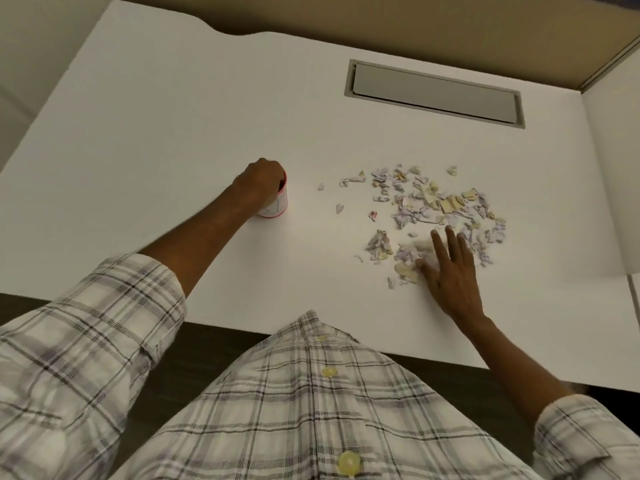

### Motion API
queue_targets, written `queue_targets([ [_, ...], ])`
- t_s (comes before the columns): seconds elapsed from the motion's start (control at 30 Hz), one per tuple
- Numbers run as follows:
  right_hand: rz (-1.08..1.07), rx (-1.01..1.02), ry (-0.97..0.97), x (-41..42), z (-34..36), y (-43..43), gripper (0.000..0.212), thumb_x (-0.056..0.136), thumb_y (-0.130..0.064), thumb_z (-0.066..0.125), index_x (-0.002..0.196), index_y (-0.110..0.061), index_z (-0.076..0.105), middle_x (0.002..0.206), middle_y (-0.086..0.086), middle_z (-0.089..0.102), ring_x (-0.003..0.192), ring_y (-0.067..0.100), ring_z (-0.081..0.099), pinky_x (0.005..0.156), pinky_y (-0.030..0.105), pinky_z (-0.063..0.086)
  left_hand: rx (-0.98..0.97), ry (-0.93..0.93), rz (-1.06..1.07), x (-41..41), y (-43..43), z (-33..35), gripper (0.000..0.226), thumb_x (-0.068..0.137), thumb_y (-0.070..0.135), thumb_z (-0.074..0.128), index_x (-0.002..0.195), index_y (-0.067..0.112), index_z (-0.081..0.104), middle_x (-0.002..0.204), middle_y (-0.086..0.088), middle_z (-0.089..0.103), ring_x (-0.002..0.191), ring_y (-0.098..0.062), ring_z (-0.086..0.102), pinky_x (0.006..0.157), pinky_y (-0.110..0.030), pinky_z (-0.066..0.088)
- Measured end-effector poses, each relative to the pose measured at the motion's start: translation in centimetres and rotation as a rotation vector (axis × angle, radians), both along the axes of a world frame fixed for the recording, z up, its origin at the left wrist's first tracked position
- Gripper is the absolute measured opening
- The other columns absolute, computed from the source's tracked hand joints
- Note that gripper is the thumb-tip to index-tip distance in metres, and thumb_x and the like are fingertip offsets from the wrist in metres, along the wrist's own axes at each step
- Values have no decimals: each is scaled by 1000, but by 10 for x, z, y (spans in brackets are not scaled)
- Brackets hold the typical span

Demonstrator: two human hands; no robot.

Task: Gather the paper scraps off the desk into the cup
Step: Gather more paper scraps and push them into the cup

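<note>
A small white cup with a red rim and base stands on the white desk, left of centre. My left hand is curled over its top and side, gripping it. Several torn paper scraps, pale purple and cream, lie scattered to the right of the cup. My right hand lies flat on the desk with fingers spread, its fingertips resting at the near edge of the scrap pile. A few stray scraps lie between cup and pile.
A grey rectangular cable hatch is set into the desk at the back right. A white side panel walls off the right edge. The desk's front edge runs just before my checked shirt.
</note>
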State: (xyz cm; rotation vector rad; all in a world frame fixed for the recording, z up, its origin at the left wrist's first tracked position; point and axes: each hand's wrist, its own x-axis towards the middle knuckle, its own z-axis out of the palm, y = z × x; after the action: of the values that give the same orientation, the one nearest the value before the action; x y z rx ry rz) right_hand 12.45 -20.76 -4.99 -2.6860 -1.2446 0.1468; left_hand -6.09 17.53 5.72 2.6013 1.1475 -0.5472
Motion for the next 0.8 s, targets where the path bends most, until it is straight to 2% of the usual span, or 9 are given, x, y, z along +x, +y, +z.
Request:
queue_targets([
  [0.07, -150, 15, 80, 1, -8, -18, 81, 99, -66, 34, 162, -22, 12, 171, 9, 3, 159, 29, 0, 128, 51, 11, -70, 50, 12, 5, 6, -2, 55, 89, 9, 62, 141, 4, 45, 146, -15, 44, 135, -32, 43, 109, -35, 38],
  [0.17, -243, 19, 157, -5, -18, -27, 85, 96, -73, 26, 162, -23, 9, 171, 10, 1, 158, 31, -1, 127, 56, 9, -111, 70, -30, 7, 13, -3, 53, 93, 8, 56, 144, 5, 42, 149, -14, 42, 137, -32, 41, 108, -35, 38],
  [0.27, -261, 37, 177, -13, -20, -11, 81, 99, -69, 26, 163, -24, 6, 172, 8, -3, 158, 29, -6, 127, 56, 3, -110, 79, -99, 9, 17, 5, 43, 92, 6, 51, 135, 6, 53, 138, -16, 53, 125, -34, 52, 95, -39, 47],
  [0.37, -193, 37, 169, -21, -20, 17, 77, 104, -62, 30, 163, -21, 4, 172, 6, -5, 158, 27, -7, 128, 52, 1, -113, 56, -125, 12, 25, 17, 38, 89, 5, 53, 125, 11, 65, 125, -13, 64, 110, -33, 61, 80, -36, 52],
  [0.43, -97, 41, 195, -25, -17, 38, 76, 105, -58, 32, 163, -19, 2, 172, 4, -6, 159, 24, -6, 129, 48, 2, -85, 31, -122, 12, 29, 24, 37, 86, 7, 59, 120, 17, 69, 122, -10, 67, 106, -31, 63, 79, -35, 53],
  [0.57, 68, 94, 127, -10, -6, 65, 70, 106, -56, 31, 161, -15, 19, 170, 9, 12, 158, 27, 12, 126, 49, 21, -56, 57, -115, 12, 27, 26, 32, 86, 12, 62, 117, 14, 70, 116, -12, 68, 101, -31, 65, 77, -35, 54],
  [0.7, -106, 152, 113, 34, 8, 60, 66, 105, -57, 36, 158, -19, 29, 170, 9, 15, 157, 29, 14, 126, 51, 21, -74, 143, -88, 13, 23, 15, 37, 88, 14, 61, 124, 6, 64, 122, -15, 64, 107, -33, 63, 79, -35, 53],
  [0.8, -232, 112, 103, 78, 10, 31, 67, 104, -57, 39, 158, -18, 31, 169, 14, 15, 156, 36, 14, 124, 56, 18, -67, 179, -46, 13, 21, 9, 40, 89, 11, 60, 129, 2, 58, 127, -18, 60, 114, -35, 60, 82, -35, 50],
])
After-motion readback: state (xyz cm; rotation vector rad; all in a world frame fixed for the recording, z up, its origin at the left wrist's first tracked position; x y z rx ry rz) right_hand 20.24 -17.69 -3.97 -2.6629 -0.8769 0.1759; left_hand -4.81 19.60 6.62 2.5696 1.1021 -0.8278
